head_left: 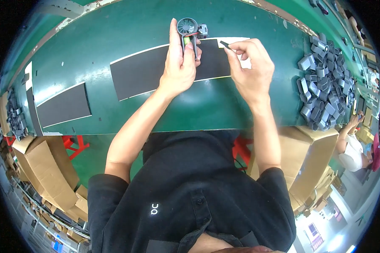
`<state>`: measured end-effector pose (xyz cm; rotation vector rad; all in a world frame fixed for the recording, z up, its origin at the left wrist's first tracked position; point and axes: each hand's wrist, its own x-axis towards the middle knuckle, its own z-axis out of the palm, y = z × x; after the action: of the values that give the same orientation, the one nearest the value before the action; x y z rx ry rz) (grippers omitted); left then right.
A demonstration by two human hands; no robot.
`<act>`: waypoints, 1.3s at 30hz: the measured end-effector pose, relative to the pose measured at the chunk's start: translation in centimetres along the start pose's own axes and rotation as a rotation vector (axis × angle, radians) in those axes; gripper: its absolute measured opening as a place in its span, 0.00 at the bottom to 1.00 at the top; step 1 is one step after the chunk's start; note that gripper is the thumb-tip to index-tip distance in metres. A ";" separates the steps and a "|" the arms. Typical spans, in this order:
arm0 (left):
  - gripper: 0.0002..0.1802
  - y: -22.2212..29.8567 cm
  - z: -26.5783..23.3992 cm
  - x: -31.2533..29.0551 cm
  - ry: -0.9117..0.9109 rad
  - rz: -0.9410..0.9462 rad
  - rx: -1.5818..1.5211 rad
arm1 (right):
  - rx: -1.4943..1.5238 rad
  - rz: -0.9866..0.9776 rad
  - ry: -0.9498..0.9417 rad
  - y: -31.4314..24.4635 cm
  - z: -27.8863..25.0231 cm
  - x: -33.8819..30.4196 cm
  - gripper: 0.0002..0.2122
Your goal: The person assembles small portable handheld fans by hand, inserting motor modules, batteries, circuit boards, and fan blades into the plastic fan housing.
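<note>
My left hand (179, 67) is closed around a small dark device with a round, spoked fan head (187, 26). Something yellow-green shows in its body, and a grey-black part (203, 30) sits at its right side by a reddish wire. Between thumb and forefinger, my right hand (252, 67) pinches a small black strip (225, 44), apart from the device. Beneath both hands lies a long black sheet (141, 69) with a white backing, whose white part shows bare under the right hand.
A heap of grey plastic housings (325, 84) covers the table's right end. Another black sheet (63, 105) lies at left, with more grey parts (17, 118) beyond. Cardboard boxes (46, 173) stand below the green table's (190, 111) near edge. Another person (352, 154) sits far right.
</note>
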<state>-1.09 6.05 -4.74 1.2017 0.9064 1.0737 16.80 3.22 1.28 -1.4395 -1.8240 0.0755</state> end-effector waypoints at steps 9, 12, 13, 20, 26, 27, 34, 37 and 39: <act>0.55 2.7 -0.2 0.1 -0.258 -0.092 -0.343 | 0.483 0.346 -0.316 -3.9 -7.3 3.1 0.07; 0.56 4.5 0.4 -0.8 -0.298 -0.132 -0.307 | 0.490 0.330 -0.395 -4.3 -7.8 3.7 0.06; 0.56 4.9 0.8 -1.1 -0.305 -0.132 -0.307 | 0.501 0.381 -0.445 -4.6 -7.9 3.8 0.05; 0.60 6.7 2.4 -2.1 -0.271 -0.123 -0.340 | 0.498 0.463 -0.530 -3.9 -8.2 4.4 0.06; 0.62 6.2 1.3 -1.3 -0.450 -0.126 -0.499 | 0.599 0.520 -0.543 -3.3 -10.3 5.6 0.07; 0.62 6.2 1.4 -1.3 -0.452 -0.129 -0.497 | 0.583 0.501 -0.541 -3.2 -10.3 5.6 0.07; 0.62 6.1 1.6 -1.2 -0.458 -0.130 -0.555 | 0.570 0.521 -0.582 -3.1 -9.9 5.6 0.07; 0.61 6.6 2.4 -1.8 -0.381 -0.150 -0.516 | 0.544 0.539 -0.585 -3.4 -10.0 5.8 0.08; 0.60 6.8 2.7 -2.0 -0.299 -0.168 -0.484 | 0.556 0.513 -0.662 -3.6 -9.7 5.8 0.07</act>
<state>-0.11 3.61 2.38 0.8344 0.4680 0.8823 19.56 2.91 12.79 -1.5131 -1.6474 1.3411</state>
